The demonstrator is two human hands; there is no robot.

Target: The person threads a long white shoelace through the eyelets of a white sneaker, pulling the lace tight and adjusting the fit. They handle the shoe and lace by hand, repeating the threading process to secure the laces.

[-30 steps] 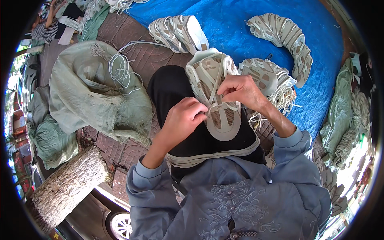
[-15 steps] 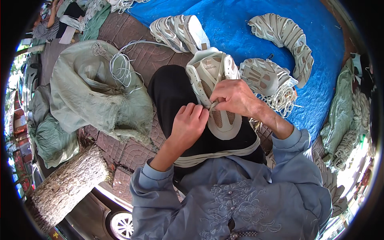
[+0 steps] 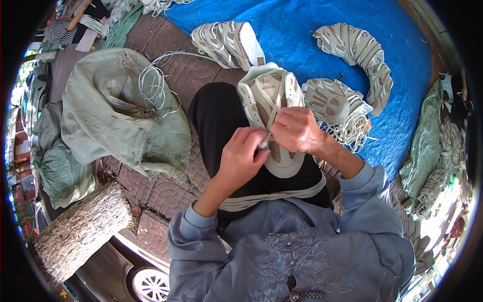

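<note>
A beige-and-white sneaker [image 3: 265,91] with brown mesh panels lies across my black-clad lap, its toe pointing toward me. My right hand [image 3: 298,130] is closed in a fist over the lacing area, pinching a pale shoelace [image 3: 276,103]. Just left of it, my left hand [image 3: 242,157] curls with thumb and fingers together on a short stretch of the same lace; its fingertips are slightly blurred. Both hands sit close together over the front of the sneaker and hide part of its eyelets. Bundled pale cords [image 3: 274,195] wrap round my thighs.
A blue tarp [image 3: 292,45] carries nested rows of sneakers [image 3: 380,75] and a heap of laces [image 3: 354,131]. At left are a pale green sack [image 3: 83,105] with white laces [image 3: 153,88] on it, and a rough stone block [image 3: 83,229]. Another person sits far left.
My left hand has turned and moved slightly down, drawing lace away from the eyelets. The right hand has closed into a fist and shifted a little toward me.
</note>
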